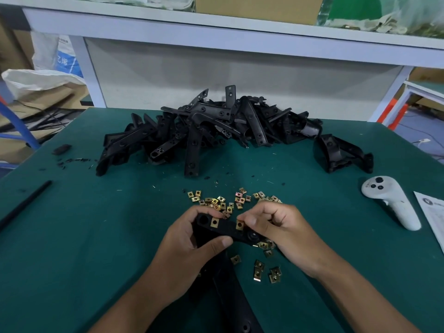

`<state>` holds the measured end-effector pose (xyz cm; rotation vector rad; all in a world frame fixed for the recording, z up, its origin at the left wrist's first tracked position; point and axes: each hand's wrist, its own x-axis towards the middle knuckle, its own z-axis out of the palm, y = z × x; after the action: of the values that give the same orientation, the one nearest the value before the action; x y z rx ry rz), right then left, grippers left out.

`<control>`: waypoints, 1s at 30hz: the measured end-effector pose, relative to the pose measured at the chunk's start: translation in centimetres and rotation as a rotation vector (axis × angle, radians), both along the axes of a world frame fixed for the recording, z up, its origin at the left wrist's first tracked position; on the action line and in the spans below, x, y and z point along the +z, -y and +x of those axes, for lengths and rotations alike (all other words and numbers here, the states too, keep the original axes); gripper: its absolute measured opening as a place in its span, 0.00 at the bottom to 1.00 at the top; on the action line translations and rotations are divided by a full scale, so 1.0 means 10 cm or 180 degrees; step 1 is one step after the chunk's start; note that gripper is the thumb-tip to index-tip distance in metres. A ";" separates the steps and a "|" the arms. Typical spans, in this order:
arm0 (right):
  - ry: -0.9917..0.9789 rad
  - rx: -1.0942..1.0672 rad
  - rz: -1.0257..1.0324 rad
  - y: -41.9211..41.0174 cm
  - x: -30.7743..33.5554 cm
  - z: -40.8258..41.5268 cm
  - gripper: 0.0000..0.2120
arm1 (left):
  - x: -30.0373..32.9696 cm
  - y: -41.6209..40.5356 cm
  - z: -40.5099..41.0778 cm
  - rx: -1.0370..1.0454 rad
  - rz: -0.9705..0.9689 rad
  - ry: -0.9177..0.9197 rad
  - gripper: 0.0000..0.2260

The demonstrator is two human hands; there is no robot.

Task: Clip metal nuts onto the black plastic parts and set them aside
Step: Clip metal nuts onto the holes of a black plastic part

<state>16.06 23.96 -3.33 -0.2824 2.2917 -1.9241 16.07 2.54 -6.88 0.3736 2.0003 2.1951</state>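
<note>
Place: a factory assembly workshop, at a hand-assembly bench
Bench: a green work mat [72,236] covers the table under the hands, with black plastic shavings scattered beyond the grip
Stock: a big heap of identical black plastic parts [204,126] lies piled beyond the grip; loose brass-coloured metal nuts [223,203] lie scattered just beyond and beside it
Frame: a white metal shelf [216,27] spans above the bench, carrying a cardboard box [259,6] and bagged goods
Surroundings: a woven sack [36,80] and cartons stand on the floor far left of the grip
</note>
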 end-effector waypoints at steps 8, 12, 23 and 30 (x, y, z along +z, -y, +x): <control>-0.0523 -0.0032 0.0469 0.04 -0.15 0.01 0.23 | 0.04 -0.02 -0.02 0.0238 0.0230 -0.0081 0.15; -0.0727 -0.0268 0.0514 0.02 -0.20 -0.03 0.22 | 0.04 -0.03 -0.01 0.0231 0.0256 -0.0127 0.15; -0.0690 -0.0108 0.0805 -0.04 -0.19 -0.02 0.15 | 0.00 -0.02 -0.01 0.0181 0.0183 -0.0240 0.10; -0.0625 0.0211 0.0657 -0.03 -0.14 0.00 0.11 | 0.02 0.01 -0.01 0.0087 0.0196 -0.0240 0.11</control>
<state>16.04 24.28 -4.70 -0.5366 2.5437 -1.6784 15.93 2.44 -6.68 0.4459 1.9902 2.2964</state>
